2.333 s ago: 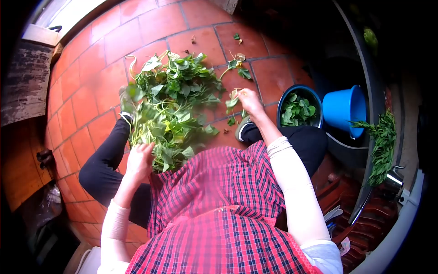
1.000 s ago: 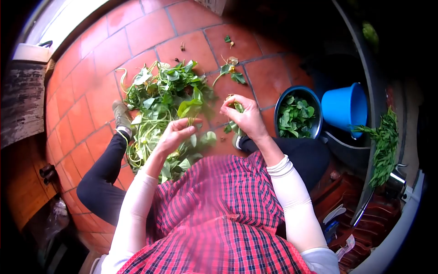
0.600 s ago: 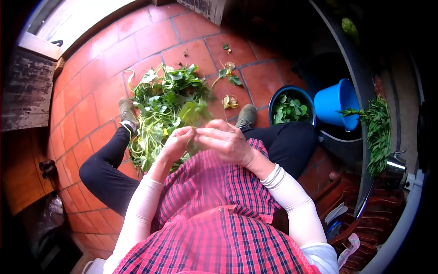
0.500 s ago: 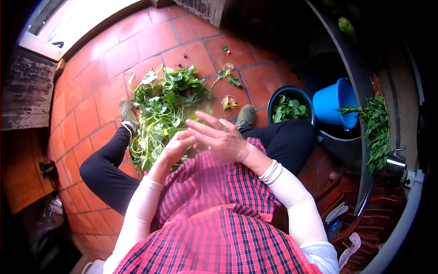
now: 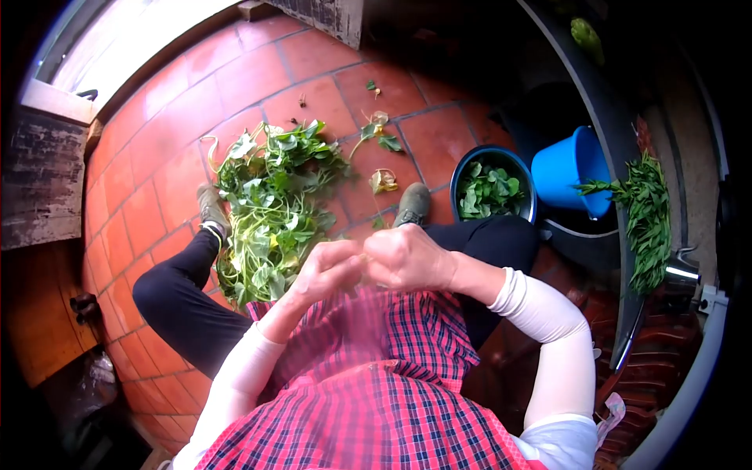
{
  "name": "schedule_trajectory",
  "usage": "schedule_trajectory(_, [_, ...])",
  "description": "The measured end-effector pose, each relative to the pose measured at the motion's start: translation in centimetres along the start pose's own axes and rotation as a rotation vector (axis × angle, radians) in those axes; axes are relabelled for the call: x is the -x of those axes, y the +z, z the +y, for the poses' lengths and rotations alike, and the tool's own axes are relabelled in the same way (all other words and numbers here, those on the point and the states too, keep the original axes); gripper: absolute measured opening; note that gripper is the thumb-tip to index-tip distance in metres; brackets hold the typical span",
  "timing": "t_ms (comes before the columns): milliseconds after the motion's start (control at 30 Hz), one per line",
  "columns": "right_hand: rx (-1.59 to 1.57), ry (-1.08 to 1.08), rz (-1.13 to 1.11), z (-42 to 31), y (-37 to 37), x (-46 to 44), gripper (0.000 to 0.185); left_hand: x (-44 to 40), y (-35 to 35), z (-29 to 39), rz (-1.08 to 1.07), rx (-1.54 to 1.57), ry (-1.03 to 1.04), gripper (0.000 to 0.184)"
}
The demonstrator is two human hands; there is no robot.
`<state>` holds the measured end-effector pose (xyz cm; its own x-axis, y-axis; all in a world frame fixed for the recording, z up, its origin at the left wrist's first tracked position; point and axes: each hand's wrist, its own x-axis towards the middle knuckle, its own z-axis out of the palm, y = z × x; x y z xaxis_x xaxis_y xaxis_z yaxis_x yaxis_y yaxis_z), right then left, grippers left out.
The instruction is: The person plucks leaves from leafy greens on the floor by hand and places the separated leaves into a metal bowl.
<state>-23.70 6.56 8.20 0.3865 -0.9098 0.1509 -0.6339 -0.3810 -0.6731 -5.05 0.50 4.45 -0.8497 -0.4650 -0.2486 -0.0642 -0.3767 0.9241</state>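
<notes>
My left hand (image 5: 325, 272) and my right hand (image 5: 410, 257) meet in front of the checked apron (image 5: 392, 415), knuckles close together. Both have their fingers curled in; whatever they pinch is hidden. Just beyond them, between my feet, a heap of leafy green stems (image 5: 270, 207) lies on the tiles. To the right of my shoe, a round basin (image 5: 535, 205) has picked green leaves (image 5: 489, 192) in it.
Beside the basin, a blue bucket (image 5: 556, 176) leans tilted. A bunch of narrow green leaves (image 5: 648, 223) rests on a ledge at right, near a metal pot (image 5: 681, 272). Wilted yellowish leaves (image 5: 383, 181) are scattered on the tile floor (image 5: 180, 184).
The right hand's stretched fingers have curled in, and it has shifted right and down. The left hand has moved slightly right and down, its fingers still closed. The view has shifted a little.
</notes>
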Motion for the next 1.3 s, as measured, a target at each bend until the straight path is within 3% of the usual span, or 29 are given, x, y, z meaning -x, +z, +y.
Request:
schedule_trajectory(67, [-0.057,-0.02,0.072,1.5,-1.6,-0.9,0.014,-0.9,1.4,1.8,0.1,0.197,-0.026,0.021])
schedule_trajectory(100, [0.115,-0.235,0.087,4.5,-3.1,-1.3,0.015,-1.7,1.4,2.1,0.069,0.133,0.056,0.015])
schedule_trajectory(133, [0.173,-0.132,0.17,7.8,-5.8,-0.8,0.017,-1.9,1.3,2.2,0.032,0.196,0.127,0.011])
schedule_trajectory(167, [0.629,-0.087,0.024,14.8,-8.0,1.9,0.016,-2.4,0.5,1.6,0.023,0.019,0.124,0.011])
schedule_trajectory(200, [0.507,0.477,0.127,18.2,-10.0,4.3,0.015,-2.6,-0.5,0.2,0.026,-0.153,0.116,0.012])
schedule_trajectory(233, [0.402,0.688,0.25,19.4,-12.1,6.1,0.017,-3.2,-1.6,-3.6,0.12,-0.399,0.099,0.011])
schedule_trajectory(267, [0.473,0.668,0.203,22.6,-12.9,9.4,0.02,-3.8,-3.0,-7.7,0.126,-0.543,-0.063,0.011])
schedule_trajectory(333, [0.414,0.946,0.0,24.8,-12.3,13.2,0.023,-4.2,-6.5,-16.2,-0.049,-0.921,-0.228,0.028])
schedule_trajectory(367, [0.41,0.925,0.068,26.0,-10.8,15.3,0.027,-3.9,-6.3,-17.3,-0.079,-1.249,-0.391,0.041])
schedule_trajectory(400, [0.407,0.907,0.135,27.0,-9.0,17.1,0.035,-4.0,-6.0,-18.1,-0.119,-1.574,-0.556,0.055])
schedule_trajectory(433, [0.338,1.014,0.132,27.5,-7.9,18.1,0.056,-5.0,-6.5,-18.0,-0.181,-1.485,-0.646,0.07])
schedule_trajectory(467, [0.26,1.047,0.16,29.0,-6.6,19.8,0.081,-5.9,-6.8,-17.7,-0.059,-1.424,-0.521,0.055])
schedule_trajectory(567, [0.01,1.226,0.074,32.1,-3.3,23.2,0.118,-10.6,-9.9,-18.2,0.091,-1.278,-0.42,0.039])
schedule_trajectory(667, [0.164,1.321,0.047,32.4,-2.1,23.8,0.099,-15.0,-15.3,-22.3,0.274,-1.25,-0.202,0.037])
schedule_trajectory(733, [0.376,1.327,0.081,30.3,-2.6,21.5,0.074,-17.4,-16.8,-22.0,0.364,-1.376,-0.227,0.039])
schedule_trajectory(800, [0.517,1.292,-0.012,28.1,-3.1,19.7,0.063,-18.4,-18.5,-23.4,0.383,-1.542,-0.327,0.044])
schedule_trajectory(867, [0.559,1.148,-0.067,28.2,-2.8,21.2,0.056,-18.6,-20.0,-23.8,0.247,-1.655,-0.563,0.041])
schedule_trajectory(900, [0.58,1.071,-0.095,28.0,-3.0,21.6,0.053,-17.9,-20.6,-23.2,0.189,-1.71,-0.468,0.032])
schedule_trajectory(1000, [0.542,1.086,-0.047,27.7,-3.5,21.7,0.047,-16.9,-21.2,-19.3,0.251,-1.331,-0.24,0.028])
schedule_trajectory(1033, [0.538,1.099,0.003,27.1,-4.0,20.4,0.042,-16.1,-21.6,-17.7,0.303,-1.06,-0.089,0.027])
schedule_trajectory(1067, [0.456,1.082,0.025,27.1,-4.3,19.7,0.041,-15.4,-21.0,-14.9,0.371,-0.843,-0.067,0.034])
schedule_trajectory(1133, [0.295,1.034,0.07,26.8,-5.5,17.1,0.038,-13.6,-19.2,-9.0,0.579,-0.749,0.029,0.028])
schedule_trajectory(1200, [0.242,0.848,0.069,24.5,-6.9,12.9,0.033,-11.9,-19.5,-7.2,0.737,-0.66,0.252,0.02])
schedule_trajectory(1267, [0.171,0.751,0.014,21.7,-8.1,8.6,0.032,-10.1,-20.3,-9.4,0.619,-0.522,0.085,0.018])
schedule_trajectory(1300, [0.177,0.701,0.005,20.0,-8.6,6.7,0.032,-9.3,-19.8,-9.2,0.562,-0.762,-0.019,0.015])
